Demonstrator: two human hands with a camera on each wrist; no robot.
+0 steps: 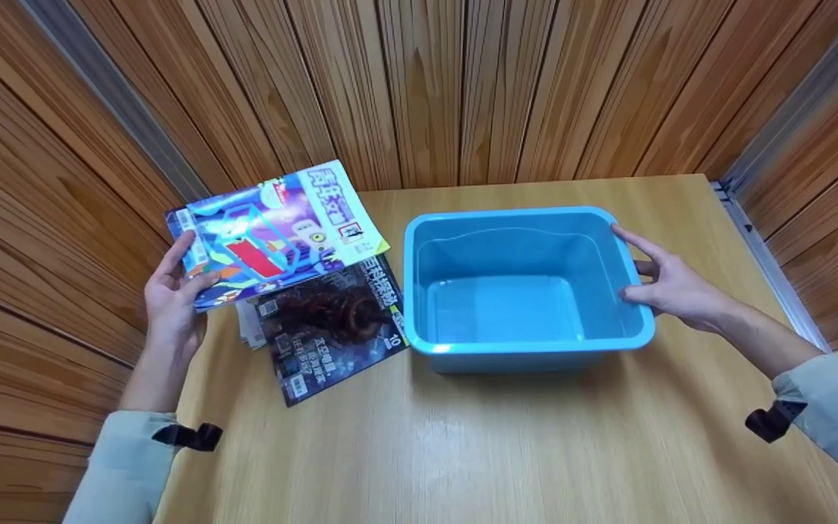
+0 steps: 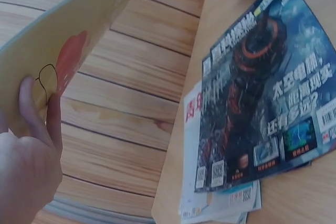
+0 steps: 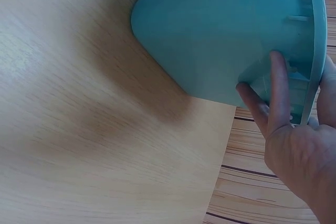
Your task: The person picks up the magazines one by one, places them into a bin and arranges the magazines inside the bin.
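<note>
Item 1: colourful magazine (image 1: 273,225), thin, floppy, glossy, likely slippery; my left hand (image 1: 172,295) pinches its lower corner, lifting it above the dark magazine (image 1: 335,324) and the papers under that, perhaps 2, on the wooden table (image 1: 463,451). Best gripped along the spine. Item 2: blue plastic tub (image 1: 528,349), light, rigid; my right hand (image 1: 670,287) grips its right rim.

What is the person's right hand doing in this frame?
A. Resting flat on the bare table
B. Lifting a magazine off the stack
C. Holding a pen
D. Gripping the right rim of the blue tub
D: the right hand grips the rim of the blue tub, thumb inside and fingers on the outer wall.
</note>
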